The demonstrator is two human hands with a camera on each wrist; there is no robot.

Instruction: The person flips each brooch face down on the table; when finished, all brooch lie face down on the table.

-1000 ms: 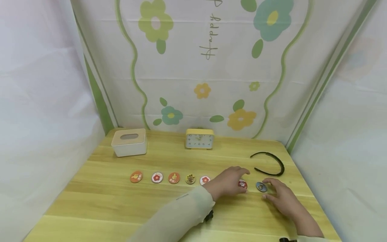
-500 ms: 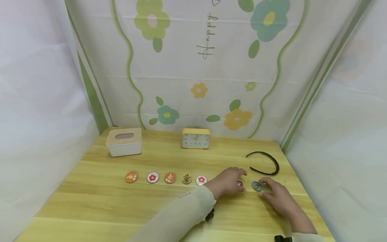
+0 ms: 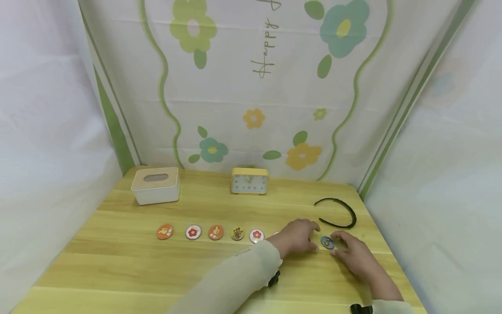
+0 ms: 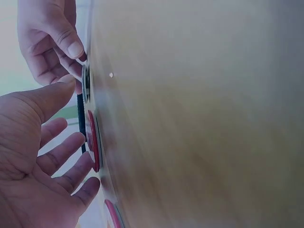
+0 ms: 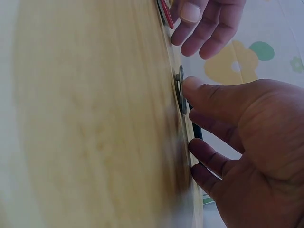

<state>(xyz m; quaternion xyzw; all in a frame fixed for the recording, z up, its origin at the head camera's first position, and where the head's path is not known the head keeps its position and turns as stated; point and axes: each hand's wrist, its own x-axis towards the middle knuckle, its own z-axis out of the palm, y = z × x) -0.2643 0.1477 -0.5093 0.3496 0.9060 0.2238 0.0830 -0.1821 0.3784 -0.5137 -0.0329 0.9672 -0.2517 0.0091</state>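
So, left of the clock (image 3: 249, 183) stands the tissue box (image 3: 158, 195), contents unclear; front-right of it, my left hand (image 3: 296, 237), loosely spread and empty, hides the red badge (image 4: 95, 142) from above; farther right, the blue badge (image 3: 327, 242) lies beside my right hand (image 3: 354, 254), likewise spread, gripping nothing.

Head view high, facing forward-down, wrist views close, turned sideways, both catching one blue badge (image 3: 327, 242)

Glossy wood-grain table (image 3: 117, 270), smooth blue badge (image 3: 327, 242), creased cloth backdrop (image 3: 219, 87), matt cloth sleeve (image 3: 231, 279)
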